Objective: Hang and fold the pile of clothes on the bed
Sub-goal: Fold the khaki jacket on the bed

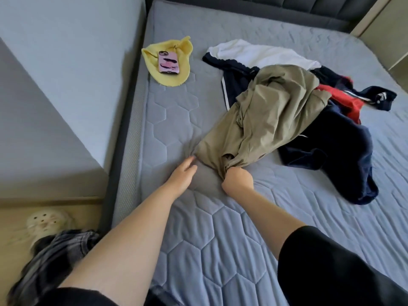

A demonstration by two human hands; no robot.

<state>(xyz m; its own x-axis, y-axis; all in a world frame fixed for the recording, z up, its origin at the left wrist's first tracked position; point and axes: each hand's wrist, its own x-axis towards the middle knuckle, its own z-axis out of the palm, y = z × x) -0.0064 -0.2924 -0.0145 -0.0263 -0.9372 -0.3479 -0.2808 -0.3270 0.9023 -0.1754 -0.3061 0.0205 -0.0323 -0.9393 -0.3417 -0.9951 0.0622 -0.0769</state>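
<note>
Bed (220, 228): bare grey-blue quilted mattress, hexagon stitching, dark padded headboard (287, 5) at the far end. Grey wall (66, 51) along its left side, light wood floor (13, 217) at lower left with a pale slipper (46, 219), blurred.

Far left on the bed: yellow cloth (170, 78) with a pink phone (169, 62) lying flat on it, well apart from the clothes.

Pile of clothes (337, 138) sits centre-right: white top (260, 54) at the back, navy pieces under and around it, 1 red piece (346, 102) at the right.

Khaki garment (265, 111) lies on top of the pile. Its long axis is diagonal: the near end points down-left at the person, the far end lies up-right over the pile. It is crumpled, not flat.

Right hand (238, 181): fist closed round the bunched near end of the khaki garment. Left hand (183, 175): fingers extended, tips at the garment's near-left edge. Can't tell if they pinch it.
</note>
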